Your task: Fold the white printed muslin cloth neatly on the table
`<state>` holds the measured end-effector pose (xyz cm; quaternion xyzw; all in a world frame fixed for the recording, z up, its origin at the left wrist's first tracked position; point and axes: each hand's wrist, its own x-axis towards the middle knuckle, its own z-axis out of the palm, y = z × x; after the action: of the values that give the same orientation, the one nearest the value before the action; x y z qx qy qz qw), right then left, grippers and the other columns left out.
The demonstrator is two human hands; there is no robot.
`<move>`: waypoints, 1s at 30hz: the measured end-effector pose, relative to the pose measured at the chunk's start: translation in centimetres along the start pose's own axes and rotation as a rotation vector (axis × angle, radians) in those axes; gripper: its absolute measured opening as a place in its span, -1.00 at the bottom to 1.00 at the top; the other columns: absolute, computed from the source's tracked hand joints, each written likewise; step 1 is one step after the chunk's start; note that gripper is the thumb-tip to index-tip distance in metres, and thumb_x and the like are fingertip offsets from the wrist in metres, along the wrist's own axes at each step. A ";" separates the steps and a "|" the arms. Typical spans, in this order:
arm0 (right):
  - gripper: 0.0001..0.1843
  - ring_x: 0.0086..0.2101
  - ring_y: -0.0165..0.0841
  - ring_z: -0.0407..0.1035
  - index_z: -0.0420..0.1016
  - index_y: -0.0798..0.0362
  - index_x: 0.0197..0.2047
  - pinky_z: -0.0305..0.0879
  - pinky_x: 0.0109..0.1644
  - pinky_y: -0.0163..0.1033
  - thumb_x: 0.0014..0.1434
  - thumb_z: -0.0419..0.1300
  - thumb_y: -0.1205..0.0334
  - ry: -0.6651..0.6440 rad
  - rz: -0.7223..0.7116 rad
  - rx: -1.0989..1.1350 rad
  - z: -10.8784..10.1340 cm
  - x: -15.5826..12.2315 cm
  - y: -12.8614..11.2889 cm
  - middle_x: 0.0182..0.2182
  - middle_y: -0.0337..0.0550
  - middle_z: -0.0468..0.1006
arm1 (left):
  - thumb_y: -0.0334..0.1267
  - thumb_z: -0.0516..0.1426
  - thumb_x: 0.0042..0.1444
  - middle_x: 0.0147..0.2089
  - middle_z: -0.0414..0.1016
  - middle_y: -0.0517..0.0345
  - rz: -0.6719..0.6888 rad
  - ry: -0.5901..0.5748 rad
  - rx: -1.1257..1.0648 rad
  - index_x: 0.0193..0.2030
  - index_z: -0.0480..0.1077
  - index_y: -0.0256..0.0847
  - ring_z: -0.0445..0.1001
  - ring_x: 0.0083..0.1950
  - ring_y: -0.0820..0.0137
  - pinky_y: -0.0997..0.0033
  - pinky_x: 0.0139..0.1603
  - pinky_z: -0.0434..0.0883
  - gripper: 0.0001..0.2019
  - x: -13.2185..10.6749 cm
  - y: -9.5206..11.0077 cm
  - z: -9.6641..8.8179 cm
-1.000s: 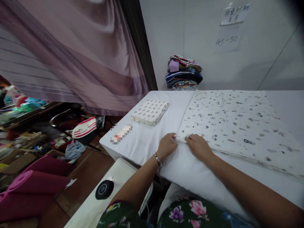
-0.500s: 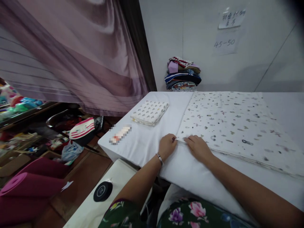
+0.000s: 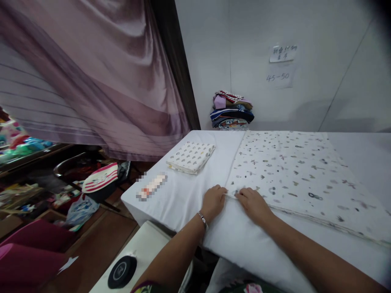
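Observation:
A white cotton cloth with a small scattered print (image 3: 293, 175) lies spread in layers on the white-covered table. At its near left corner, my left hand (image 3: 214, 202) is closed, fingertips pinching the corner; a bracelet circles that wrist. Just to the right, my right hand (image 3: 253, 204) grips the same near edge, its fingers bent over the fabric and its thumb mostly hidden. A short stretch of edge shows between both hands. Farther left sits a folded cloth with grey hearts (image 3: 192, 158), apart from my hands.
A pile of folded clothes (image 3: 232, 110) stands behind the table's far edge, against the wall. Left of the table hangs a pink curtain (image 3: 128, 81). A black round object (image 3: 122, 272) rests on a white surface (image 3: 149, 248) at the near left. A blurred-out item (image 3: 152, 187) lies near the table's left edge.
The view has tilted upward, so the table and wall papers sit lower in the picture. Both hands stay at the cloth's near left corner, with little visible movement of the fabric.

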<state>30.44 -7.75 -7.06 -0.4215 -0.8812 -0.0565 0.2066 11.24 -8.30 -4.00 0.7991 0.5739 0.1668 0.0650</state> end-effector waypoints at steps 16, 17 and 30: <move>-0.71 -0.20 -0.29 0.25 0.43 0.11 -0.05 0.19 -0.11 -0.22 0.29 -0.06 0.37 -0.008 0.005 0.105 -0.8 -1.2 0.8 -0.17 -0.07 0.44 | -0.33 0.01 0.16 -0.30 0.40 0.11 0.142 0.052 -0.083 -0.39 0.39 -0.22 0.31 -0.19 0.37 0.35 -0.16 0.28 -0.83 1.5 1.6 0.5; -0.70 -0.19 -0.28 0.26 0.43 0.11 -0.04 0.20 -0.10 -0.21 0.30 -0.08 0.36 -0.014 0.014 0.110 -1.5 -2.0 1.3 -0.15 -0.06 0.44 | -0.33 0.00 0.17 -0.30 0.40 0.12 0.150 0.061 -0.093 -0.39 0.38 -0.22 0.31 -0.19 0.37 0.35 -0.16 0.28 -0.82 1.4 1.5 0.5; -0.61 -0.08 -0.19 0.34 0.50 0.05 -0.07 0.30 0.01 -0.06 0.26 -0.06 0.09 0.086 0.490 -0.061 -11.5 -23.7 13.9 -0.06 -0.01 0.46 | -0.20 -0.03 0.20 -0.28 0.40 0.13 0.183 0.040 -0.152 -0.37 0.38 -0.18 0.32 -0.18 0.34 0.32 -0.14 0.28 -0.77 2.2 0.4 1.1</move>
<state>58.04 -19.08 -7.39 -0.6257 -0.7411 -0.0493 0.2385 12.58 -6.25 -4.44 0.8373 0.4856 0.2309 0.0986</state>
